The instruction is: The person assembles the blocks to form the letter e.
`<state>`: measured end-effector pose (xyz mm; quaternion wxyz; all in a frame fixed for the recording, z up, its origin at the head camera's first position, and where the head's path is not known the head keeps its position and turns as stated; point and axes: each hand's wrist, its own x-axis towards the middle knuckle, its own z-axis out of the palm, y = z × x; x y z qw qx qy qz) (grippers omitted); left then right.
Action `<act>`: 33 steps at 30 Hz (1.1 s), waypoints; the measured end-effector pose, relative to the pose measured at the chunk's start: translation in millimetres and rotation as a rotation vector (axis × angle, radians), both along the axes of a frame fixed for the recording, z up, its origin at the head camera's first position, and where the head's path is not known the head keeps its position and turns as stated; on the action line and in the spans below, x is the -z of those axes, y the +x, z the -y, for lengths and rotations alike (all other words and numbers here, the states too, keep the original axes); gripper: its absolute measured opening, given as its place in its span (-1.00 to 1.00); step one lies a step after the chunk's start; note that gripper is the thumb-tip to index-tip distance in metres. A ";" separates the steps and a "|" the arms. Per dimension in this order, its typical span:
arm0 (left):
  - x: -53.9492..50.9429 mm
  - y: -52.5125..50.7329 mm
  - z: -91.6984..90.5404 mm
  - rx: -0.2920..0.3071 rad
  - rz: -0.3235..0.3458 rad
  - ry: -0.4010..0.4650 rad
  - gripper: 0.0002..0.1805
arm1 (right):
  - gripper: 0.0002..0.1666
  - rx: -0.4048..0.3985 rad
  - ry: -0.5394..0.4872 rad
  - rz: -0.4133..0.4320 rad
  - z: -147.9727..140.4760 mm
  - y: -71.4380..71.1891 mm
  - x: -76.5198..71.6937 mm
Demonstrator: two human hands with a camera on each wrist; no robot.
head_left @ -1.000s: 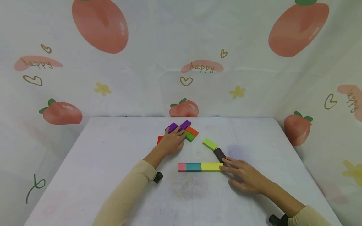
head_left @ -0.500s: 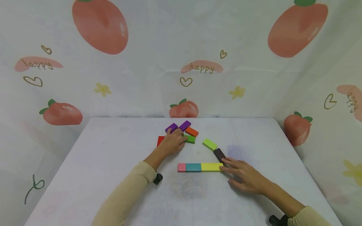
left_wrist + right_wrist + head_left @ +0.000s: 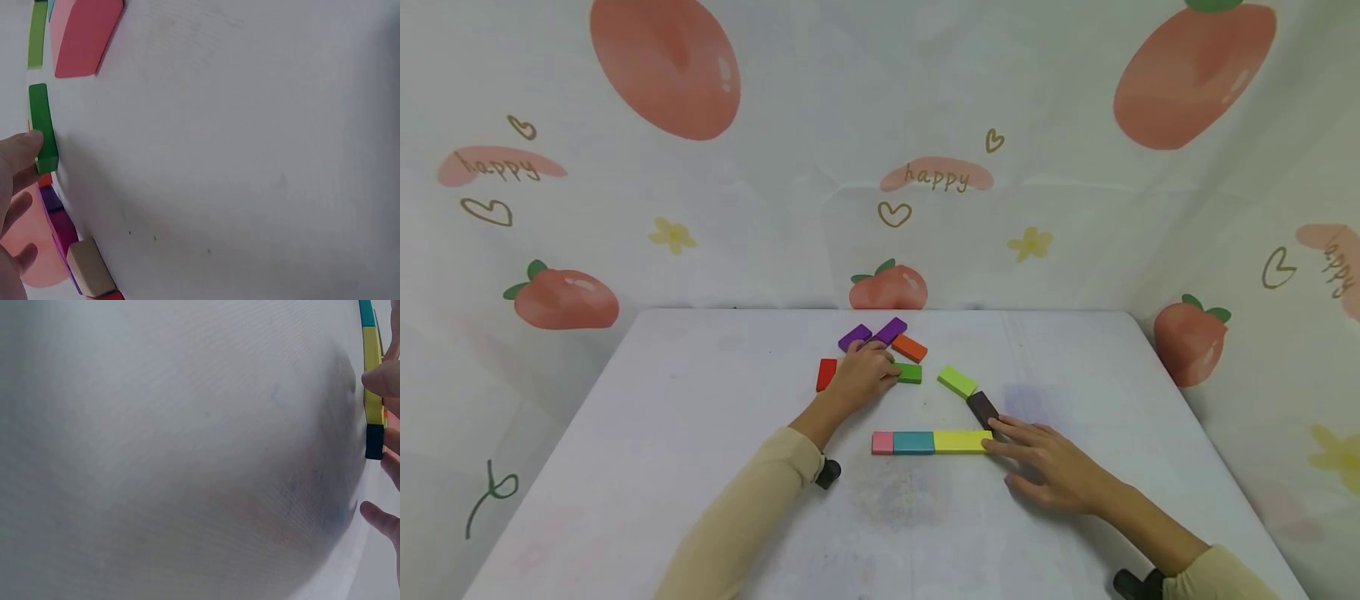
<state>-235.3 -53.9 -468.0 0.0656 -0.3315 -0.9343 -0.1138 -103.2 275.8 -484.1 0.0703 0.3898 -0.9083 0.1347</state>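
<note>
With thumb and index finger, my left hand pinches a green block near the back of the table; the left wrist view shows the thumb on its near face. Around that hand lie two purple blocks, an orange block and a red block. My right hand has its fingers spread, fingertips touching the yellow block and the dark block. Yellow, teal and pink blocks form a straight row. A light green block slants off the dark one's far end.
In the left wrist view a beige block and a magenta block lie beyond the fingers. Everything lies on a white table, backed by a printed curtain.
The green block has come away from the orange one and turned from slanted to nearly straight, with my left hand moving slightly right. My right hand stays in place.
</note>
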 end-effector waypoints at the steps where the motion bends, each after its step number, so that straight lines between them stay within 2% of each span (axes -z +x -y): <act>1: -0.1 0.0 -1.2 0.000 0.000 0.000 -0.78 | -0.36 0.001 0.002 0.001 -0.1 -0.1 -0.1; 7: 0.2 1.1 -7.4 -0.007 0.014 -0.003 -0.76 | -0.36 -0.011 -0.008 -0.004 0.5 -0.5 -1.0; 14: 1.8 0.6 -11.5 0.016 0.017 0.045 -0.78 | -0.35 -0.016 -0.011 -0.005 0.0 -0.9 -0.5; 24: 3.0 -2.1 -17.3 -0.003 0.041 0.017 -0.75 | -0.36 -0.020 -0.017 0.000 0.0 -0.9 -1.1; 33: 4.5 -2.0 -20.8 0.007 0.009 0.032 -0.76 | -0.36 -0.010 -0.018 0.005 -0.5 -0.5 0.1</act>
